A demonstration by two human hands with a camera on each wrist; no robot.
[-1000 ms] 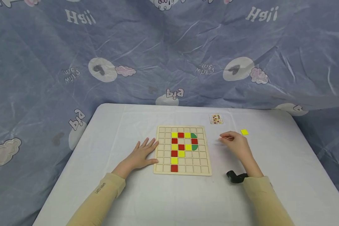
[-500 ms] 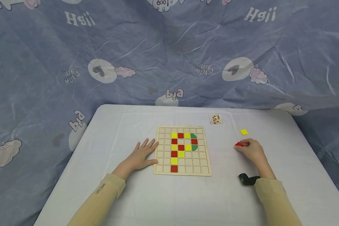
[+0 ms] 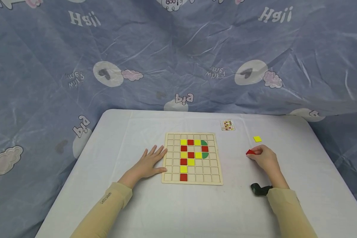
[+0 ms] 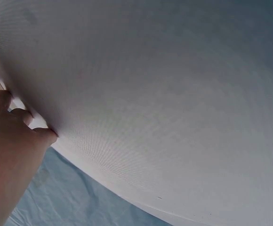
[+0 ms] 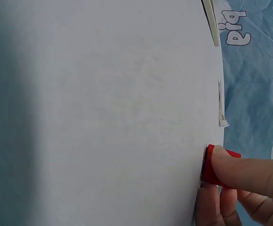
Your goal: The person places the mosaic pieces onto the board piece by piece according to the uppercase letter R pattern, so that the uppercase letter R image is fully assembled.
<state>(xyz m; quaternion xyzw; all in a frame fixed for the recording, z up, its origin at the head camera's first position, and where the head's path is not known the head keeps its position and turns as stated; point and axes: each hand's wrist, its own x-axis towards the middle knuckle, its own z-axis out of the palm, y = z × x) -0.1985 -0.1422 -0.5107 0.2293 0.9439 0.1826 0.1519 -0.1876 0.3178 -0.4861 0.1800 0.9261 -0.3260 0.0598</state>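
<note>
Currently, as I read the views:
Right hand point(image 3: 266, 159): I see its fingers pinching a red tile point(image 3: 250, 152) on the white table point(image 3: 300, 172), right of the wooden grid board point(image 3: 192, 158).
Left hand point(image 3: 150, 162): flat, fingers straight, touching the board's left edge.
Yellow tile point(image 3: 257, 139): lies loose, near the right hand.
Pattern card point(image 3: 227, 125): beyond the board.

A white table point(image 3: 131, 205) stands before a crumpled blue cloth backdrop point(image 3: 178, 56) printed with clouds and words. A loose yellow square tile point(image 3: 257, 139) lies on the table's right side, and a small pattern card point(image 3: 227, 125) lies near the far edge
</note>
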